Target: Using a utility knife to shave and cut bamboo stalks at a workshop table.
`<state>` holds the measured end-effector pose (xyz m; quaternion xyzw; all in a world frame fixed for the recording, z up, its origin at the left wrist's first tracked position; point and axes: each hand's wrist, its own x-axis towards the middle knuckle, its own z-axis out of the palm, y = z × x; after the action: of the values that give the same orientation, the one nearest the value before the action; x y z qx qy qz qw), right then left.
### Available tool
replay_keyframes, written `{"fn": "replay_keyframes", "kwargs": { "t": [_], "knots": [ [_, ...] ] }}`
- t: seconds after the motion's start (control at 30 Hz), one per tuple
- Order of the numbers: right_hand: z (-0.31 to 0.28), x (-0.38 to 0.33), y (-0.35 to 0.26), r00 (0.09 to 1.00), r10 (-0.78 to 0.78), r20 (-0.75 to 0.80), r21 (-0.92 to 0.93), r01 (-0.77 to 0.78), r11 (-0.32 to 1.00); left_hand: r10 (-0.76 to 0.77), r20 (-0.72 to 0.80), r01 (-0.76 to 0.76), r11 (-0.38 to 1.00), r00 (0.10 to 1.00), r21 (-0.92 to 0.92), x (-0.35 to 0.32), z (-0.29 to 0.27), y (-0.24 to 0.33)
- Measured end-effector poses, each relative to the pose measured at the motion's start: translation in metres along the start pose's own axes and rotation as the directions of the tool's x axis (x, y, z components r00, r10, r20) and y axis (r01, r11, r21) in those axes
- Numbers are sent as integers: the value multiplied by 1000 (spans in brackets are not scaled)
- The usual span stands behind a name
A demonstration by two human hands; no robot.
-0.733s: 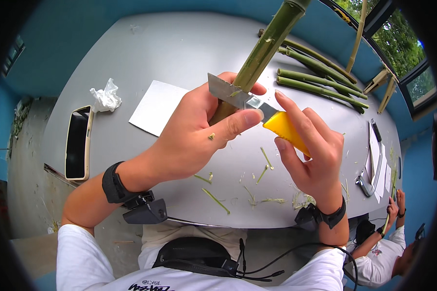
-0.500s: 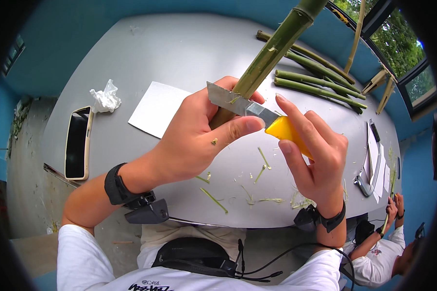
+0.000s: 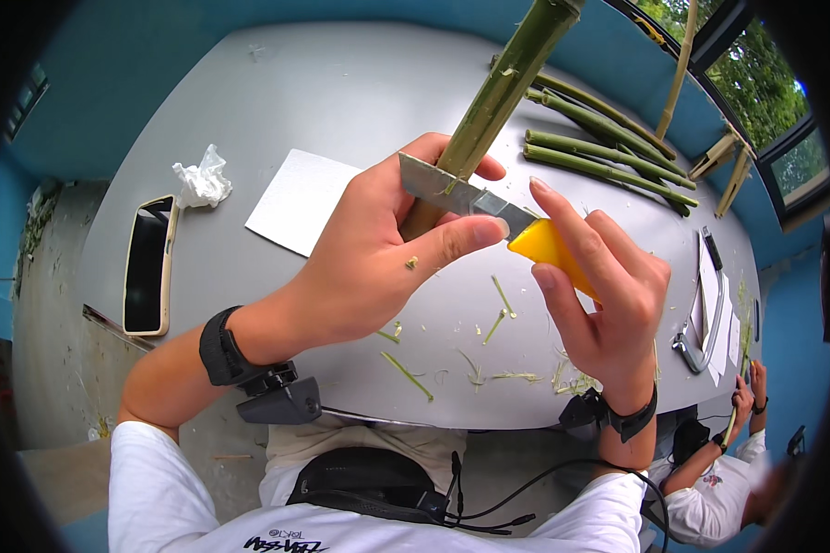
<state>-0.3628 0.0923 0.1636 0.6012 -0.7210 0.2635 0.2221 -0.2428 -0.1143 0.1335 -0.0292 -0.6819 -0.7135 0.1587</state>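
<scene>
A thick green bamboo stalk point(image 3: 498, 101) slants up and away to the right, its lower end wrapped by the fingers of my left hand point(image 3: 378, 235). Across the stalk lies the wide grey blade of a utility knife point(image 3: 555, 251) with a yellow handle. My right hand point(image 3: 609, 286) grips that handle between thumb and fingers. My left thumb presses on the knife near the blade's base. A small pale shaving clings to the back of my left hand. Part of the stalk's lower end is hidden behind the blade and my hand.
Several cut bamboo stalks point(image 3: 609, 166) lie at the far right of the grey table point(image 3: 341, 83). A hacksaw point(image 3: 701, 323) rests on papers at the right. At left are a phone point(image 3: 149, 267), crumpled tissue point(image 3: 203, 180) and a white sheet point(image 3: 302, 198). Shavings point(image 3: 406, 376) litter the near side. A co-worker point(image 3: 719, 479) sits right.
The bamboo stalk's upper end has swung left and stands a little steeper. Both hands and the knife have shifted slightly to the right, with the blade still against the stalk.
</scene>
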Motion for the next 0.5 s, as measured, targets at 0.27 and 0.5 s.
{"fn": "replay_keyframes", "kwargs": {
  "t": [0.27, 0.5],
  "knots": [
    [5, -1, 3, 1000, 12, 3, -15, -12, 1000, -57, -56, 59, 998, 997, 21, 0, 4, -4],
    [2, -1, 3, 999, 21, 25, 81, -22, 996, 46, 0, -46, 999, 999, 18, 1, 0, -5]
  ]
}}
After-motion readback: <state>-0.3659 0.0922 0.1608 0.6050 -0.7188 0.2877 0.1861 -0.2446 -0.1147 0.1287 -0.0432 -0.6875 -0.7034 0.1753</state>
